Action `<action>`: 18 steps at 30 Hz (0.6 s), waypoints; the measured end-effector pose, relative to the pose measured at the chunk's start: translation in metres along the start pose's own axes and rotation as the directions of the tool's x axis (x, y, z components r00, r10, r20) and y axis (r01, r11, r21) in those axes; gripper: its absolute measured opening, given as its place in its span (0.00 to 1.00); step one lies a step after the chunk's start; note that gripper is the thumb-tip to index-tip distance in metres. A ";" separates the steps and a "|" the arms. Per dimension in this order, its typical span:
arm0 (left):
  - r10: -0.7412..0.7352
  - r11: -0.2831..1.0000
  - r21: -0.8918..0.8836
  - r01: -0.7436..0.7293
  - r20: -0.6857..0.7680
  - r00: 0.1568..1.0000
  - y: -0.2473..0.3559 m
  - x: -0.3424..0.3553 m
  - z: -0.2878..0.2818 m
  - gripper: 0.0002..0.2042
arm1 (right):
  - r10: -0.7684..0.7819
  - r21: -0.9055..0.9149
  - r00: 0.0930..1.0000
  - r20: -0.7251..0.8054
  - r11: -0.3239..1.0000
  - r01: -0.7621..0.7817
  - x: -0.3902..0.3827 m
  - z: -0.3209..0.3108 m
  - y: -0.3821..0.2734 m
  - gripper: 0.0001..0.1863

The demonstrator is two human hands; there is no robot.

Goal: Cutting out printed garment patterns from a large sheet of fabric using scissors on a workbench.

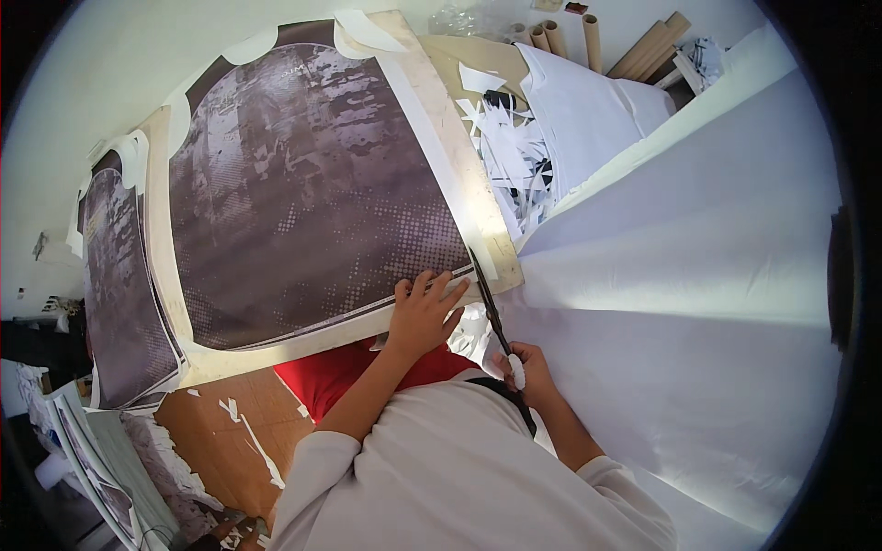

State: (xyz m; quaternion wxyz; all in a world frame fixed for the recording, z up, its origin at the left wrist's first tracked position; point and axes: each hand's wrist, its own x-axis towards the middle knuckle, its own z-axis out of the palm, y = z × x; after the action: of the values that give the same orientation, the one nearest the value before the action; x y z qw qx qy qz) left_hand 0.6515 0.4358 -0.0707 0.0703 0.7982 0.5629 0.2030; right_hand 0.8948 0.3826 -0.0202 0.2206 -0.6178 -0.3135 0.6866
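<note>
A large printed sheet [303,193] with a grey-brown mottled pattern and white borders lies across a beige board. My left hand [424,312] rests flat on its near edge, fingers spread, pressing it down. My right hand [525,369] grips the handles of long dark scissors [489,303], whose blades run up along the sheet's right white margin. The handle is wrapped in white.
A wide white sheet [698,275] spreads to the right. White paper offcuts [514,156] pile behind the board, with cardboard tubes [588,37] at the back. A second printed sheet [119,294] hangs at left. Scraps litter the orange floor [230,441].
</note>
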 end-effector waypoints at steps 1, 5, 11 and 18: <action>0.007 1.000 0.003 -0.007 -0.016 1.000 0.001 0.000 0.000 0.26 | -0.001 -0.013 1.000 0.007 1.000 0.001 0.001 -0.001 -0.003 0.20; 0.014 1.000 0.017 -0.013 -0.017 1.000 0.004 -0.003 0.001 0.25 | 0.002 -0.069 0.999 0.033 0.998 0.001 0.013 -0.008 -0.012 0.20; 0.016 0.999 0.051 -0.017 0.019 1.000 0.005 -0.008 0.010 0.27 | 0.021 -0.063 0.999 0.050 0.998 -0.018 0.017 -0.016 -0.015 0.19; 0.048 0.995 0.088 -0.049 0.012 0.999 0.001 -0.005 0.010 0.26 | -0.023 -0.120 0.999 0.037 0.992 0.027 0.036 -0.008 -0.023 0.19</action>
State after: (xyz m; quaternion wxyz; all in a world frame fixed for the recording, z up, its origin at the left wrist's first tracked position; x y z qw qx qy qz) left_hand 0.6547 0.4322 -0.0809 0.0325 0.8149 0.5514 0.1757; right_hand 0.8954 0.4251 -0.0300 0.1859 -0.6136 -0.3659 0.6745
